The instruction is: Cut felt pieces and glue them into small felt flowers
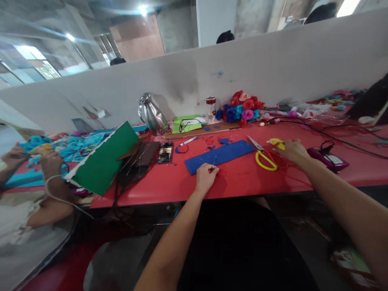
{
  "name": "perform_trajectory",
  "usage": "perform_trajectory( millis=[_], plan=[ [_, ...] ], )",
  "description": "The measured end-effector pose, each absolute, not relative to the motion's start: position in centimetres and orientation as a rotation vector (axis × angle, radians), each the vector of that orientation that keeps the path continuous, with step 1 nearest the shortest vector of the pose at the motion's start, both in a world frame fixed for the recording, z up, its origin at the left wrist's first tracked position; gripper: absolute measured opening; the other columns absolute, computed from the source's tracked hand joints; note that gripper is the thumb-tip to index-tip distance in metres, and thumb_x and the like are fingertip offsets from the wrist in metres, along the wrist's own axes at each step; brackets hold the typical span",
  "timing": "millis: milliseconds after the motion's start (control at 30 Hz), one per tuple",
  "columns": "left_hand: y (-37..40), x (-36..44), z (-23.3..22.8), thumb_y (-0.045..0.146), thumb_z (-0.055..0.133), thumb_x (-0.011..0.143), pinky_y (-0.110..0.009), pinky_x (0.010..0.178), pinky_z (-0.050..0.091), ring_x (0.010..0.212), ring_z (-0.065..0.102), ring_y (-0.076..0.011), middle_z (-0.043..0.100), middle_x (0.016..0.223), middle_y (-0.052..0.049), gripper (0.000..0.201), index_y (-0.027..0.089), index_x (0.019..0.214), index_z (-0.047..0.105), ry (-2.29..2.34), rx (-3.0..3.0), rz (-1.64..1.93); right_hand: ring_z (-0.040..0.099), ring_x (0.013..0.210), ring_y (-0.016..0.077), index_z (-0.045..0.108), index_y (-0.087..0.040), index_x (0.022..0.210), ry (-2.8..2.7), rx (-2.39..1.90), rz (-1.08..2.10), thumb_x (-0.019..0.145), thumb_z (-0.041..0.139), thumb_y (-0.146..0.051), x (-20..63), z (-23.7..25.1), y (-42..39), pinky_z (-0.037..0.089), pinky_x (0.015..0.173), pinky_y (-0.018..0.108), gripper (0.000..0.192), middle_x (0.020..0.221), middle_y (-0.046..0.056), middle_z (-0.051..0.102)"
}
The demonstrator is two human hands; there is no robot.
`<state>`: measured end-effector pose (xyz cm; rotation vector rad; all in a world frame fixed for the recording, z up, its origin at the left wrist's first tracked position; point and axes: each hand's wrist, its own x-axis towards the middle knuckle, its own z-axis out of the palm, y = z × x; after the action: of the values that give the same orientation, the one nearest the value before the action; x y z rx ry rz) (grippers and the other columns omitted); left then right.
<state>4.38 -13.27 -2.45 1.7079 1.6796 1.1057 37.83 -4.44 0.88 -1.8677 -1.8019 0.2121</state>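
My left hand [206, 176] is at the near edge of a flat blue strip [228, 155], with its fingertips pinched together. Whatever is between those fingertips is too small to make out. On the right, my right hand [292, 150] is closed around a yellow glue gun [277, 143], whose pale tip points left. Just left of that hand lies a pair of scissors [263, 155] with yellow handles, blades pointing away from me. Blue scraps [224, 141] are scattered behind the strip.
A steel jug [152, 114], a lidded glass jar [211, 107] and fabric flowers [242, 109] stand along the partition [188, 76]. A phone [165, 152], a marker [188, 141] and a green board [106, 159] are leftward. At right sits a purple device [329, 159]. A co-worker's hands [51, 161] work far left.
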Motion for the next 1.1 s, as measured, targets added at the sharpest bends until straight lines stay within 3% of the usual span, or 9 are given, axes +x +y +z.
perform_trajectory(
  millis=[133, 200, 267, 333, 600, 800, 933, 1100],
  plan=[
    [-13.4, 4.4, -2.4, 0.02, 0.064, 0.077, -0.027, 0.073, 0.045, 0.074, 0.057, -0.0132, 0.066, 0.082, -0.003, 0.009, 0.019, 0.076, 0.072, 1.669, 1.727, 1.09, 0.044, 0.116, 0.0452, 0.06, -0.011, 0.093, -1.689, -2.012, 0.059, 0.079, 0.058, -0.024, 34.7, 1.7, -5.3, 0.036, 0.086, 0.057, 0.019, 0.117, 0.032, 0.051],
    [-13.3, 4.3, -2.5, 0.02, 0.063, 0.078, -0.026, 0.073, 0.045, 0.073, 0.057, -0.0128, 0.066, 0.082, -0.003, 0.009, 0.019, 0.076, 0.072, 1.663, 1.729, 1.086, 0.044, 0.12, 0.0396, 0.062, -0.015, 0.102, -1.773, -1.916, 0.033, 0.082, 0.053, -0.023, 32.0, 2.5, -6.1, 0.035, 0.095, 0.054, 0.023, 0.124, 0.025, 0.053],
    [-13.3, 4.3, -2.6, 0.019, 0.062, 0.078, -0.026, 0.072, 0.044, 0.072, 0.057, -0.0124, 0.065, 0.082, -0.003, 0.009, 0.018, 0.077, 0.071, 1.66, 1.73, 1.086, 0.056, 0.109, 0.0274, 0.066, -0.02, 0.098, -1.97, -1.735, 0.138, 0.082, 0.054, -0.026, 28.8, 3.2, -7.2, 0.039, 0.098, 0.041, 0.021, 0.11, 0.011, 0.066],
    [-13.2, 4.2, -2.8, 0.018, 0.062, 0.078, -0.026, 0.072, 0.044, 0.073, 0.057, -0.0124, 0.065, 0.082, -0.003, 0.009, 0.018, 0.077, 0.071, 1.645, 1.741, 1.091, 0.06, 0.106, 0.0245, 0.069, -0.02, 0.097, -2.252, -1.406, 0.424, 0.082, 0.053, -0.031, 25.7, 3.6, -8.3, 0.041, 0.098, 0.038, 0.024, 0.107, 0.007, 0.07],
    [-13.3, 4.0, -2.5, 0.012, 0.062, 0.075, -0.024, 0.07, 0.043, 0.073, 0.057, -0.0126, 0.065, 0.079, -0.002, 0.009, 0.017, 0.075, 0.069, 1.569, 1.807, 1.08, 0.065, 0.097, 0.0228, 0.072, -0.021, 0.1, -2.484, -1.156, 0.797, 0.079, 0.053, -0.031, 19.8, 2.6, -10.1, 0.047, 0.087, 0.031, 0.03, 0.106, 0.004, 0.073],
    [-13.5, 4.0, -2.6, 0.01, 0.061, 0.075, -0.025, 0.072, 0.044, 0.077, 0.058, -0.0135, 0.065, 0.079, -0.001, 0.012, 0.018, 0.075, 0.07, 1.569, 1.791, 1.112, 0.066, 0.09, 0.0211, 0.076, -0.021, 0.091, -2.492, -1.284, 0.796, 0.077, 0.056, -0.032, 19.6, 2.0, -9.5, 0.046, 0.074, 0.024, 0.027, 0.092, 0.003, 0.075],
    [-13.5, 4.1, -2.7, 0.011, 0.063, 0.074, -0.025, 0.069, 0.044, 0.074, 0.057, -0.0131, 0.064, 0.078, -0.002, 0.01, 0.018, 0.074, 0.07, 1.557, 1.785, 1.137, 0.065, 0.079, 0.0203, 0.078, -0.021, 0.087, -2.46, -1.361, 0.832, 0.076, 0.058, -0.041, 20.0, 2.1, -9.4, 0.043, 0.063, 0.024, 0.03, 0.083, 0.003, 0.075],
    [-13.4, 4.1, -2.7, 0.011, 0.063, 0.074, -0.026, 0.067, 0.042, 0.07, 0.055, -0.0126, 0.063, 0.075, -0.001, 0.009, 0.018, 0.071, 0.069, 1.565, 1.785, 1.129, 0.061, 0.065, 0.017, 0.078, -0.018, 0.08, -2.475, -1.404, 0.802, 0.076, 0.055, -0.037, 20.2, 2.2, -9.5, 0.037, 0.055, 0.024, 0.03, 0.065, 0.003, 0.07]
  ],
)
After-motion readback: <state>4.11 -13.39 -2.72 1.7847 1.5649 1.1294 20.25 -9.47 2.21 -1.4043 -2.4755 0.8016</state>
